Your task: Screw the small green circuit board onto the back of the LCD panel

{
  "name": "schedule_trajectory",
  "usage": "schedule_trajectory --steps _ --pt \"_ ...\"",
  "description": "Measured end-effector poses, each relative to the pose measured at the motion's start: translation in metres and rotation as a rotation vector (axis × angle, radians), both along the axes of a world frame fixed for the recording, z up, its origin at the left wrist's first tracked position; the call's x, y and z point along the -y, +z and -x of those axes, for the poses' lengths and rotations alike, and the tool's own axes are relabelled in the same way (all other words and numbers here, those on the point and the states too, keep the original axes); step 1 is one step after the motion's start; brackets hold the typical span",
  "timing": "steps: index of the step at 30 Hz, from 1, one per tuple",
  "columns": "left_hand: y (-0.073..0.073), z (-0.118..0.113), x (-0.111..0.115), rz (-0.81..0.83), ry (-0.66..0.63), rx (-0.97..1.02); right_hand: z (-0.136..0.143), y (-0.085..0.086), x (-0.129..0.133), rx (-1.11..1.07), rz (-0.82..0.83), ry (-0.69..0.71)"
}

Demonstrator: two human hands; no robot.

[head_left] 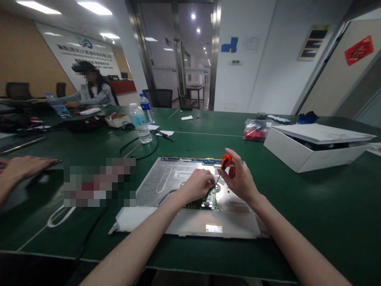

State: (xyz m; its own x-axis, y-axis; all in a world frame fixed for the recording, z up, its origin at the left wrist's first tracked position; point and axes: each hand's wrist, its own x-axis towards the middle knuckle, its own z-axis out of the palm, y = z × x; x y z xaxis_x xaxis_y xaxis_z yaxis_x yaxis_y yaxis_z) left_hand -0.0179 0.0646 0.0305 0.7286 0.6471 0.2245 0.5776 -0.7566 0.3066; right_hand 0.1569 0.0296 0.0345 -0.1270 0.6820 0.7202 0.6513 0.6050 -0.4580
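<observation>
A flat metal panel (166,169), which looks like the back of a display, lies on the green table in front of me. Along its far edge runs a narrow blue circuit strip (190,160). My right hand (242,180) pinches a small screwdriver (226,161) by its orange and black handle, the shaft slanting down to the left. Close to the shaft's lower end, my left hand (198,183) rests over the panel with its fingers curled together; whatever they hold is hidden. Beneath them a green circuit board (210,201) shows partly, and the screwdriver's tip is hard to make out.
A white box (291,153) with its lid ajar stands at the right, beside a plastic bag (256,130). Two water bottles (140,125) and a black cable (157,145) are at the back left. Another person's hand (28,169) reaches in from the left; someone sits farther back.
</observation>
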Motion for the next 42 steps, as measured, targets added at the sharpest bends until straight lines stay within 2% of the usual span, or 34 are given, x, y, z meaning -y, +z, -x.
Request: schedule_trajectory --steps 7,17,25,35,42 --pt "-0.0006 -0.0006 -0.0009 -0.003 0.009 -0.015 0.0003 0.0021 0.0029 -0.04 0.083 0.04" --pt "-0.0003 0.0001 0.0002 -0.008 -0.007 -0.003 0.002 0.0041 0.003 0.023 -0.007 0.024" --pt "0.0013 0.0008 0.0015 -0.015 -0.003 -0.004 0.0051 0.0065 0.0056 -0.015 0.084 0.033" --pt "0.003 0.0012 0.0024 -0.016 -0.013 -0.001 0.0043 0.005 0.0023 0.011 -0.052 0.04" --pt "0.0025 0.0005 0.0025 -0.018 -0.013 -0.002 0.0041 0.0063 0.0057 -0.015 0.049 0.073"
